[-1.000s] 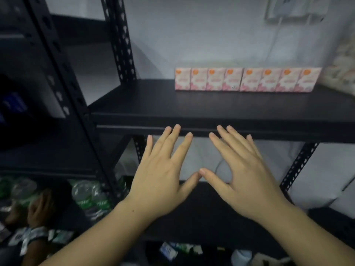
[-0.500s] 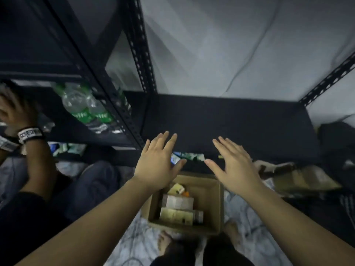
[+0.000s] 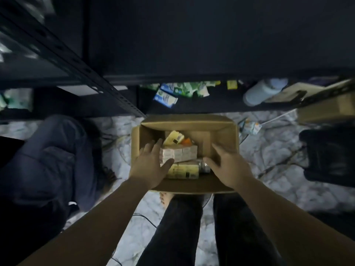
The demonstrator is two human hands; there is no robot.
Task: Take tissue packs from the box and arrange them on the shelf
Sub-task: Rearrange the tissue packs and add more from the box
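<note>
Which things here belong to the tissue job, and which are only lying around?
Belong to the job:
cardboard box
pink tissue packs
yellow tissue packs
left hand and right hand, both open above the packs

Only lying around:
blue-and-white carton
pale bottle
black bin

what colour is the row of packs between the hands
Pale pink tissue packs, in the head view.
</note>
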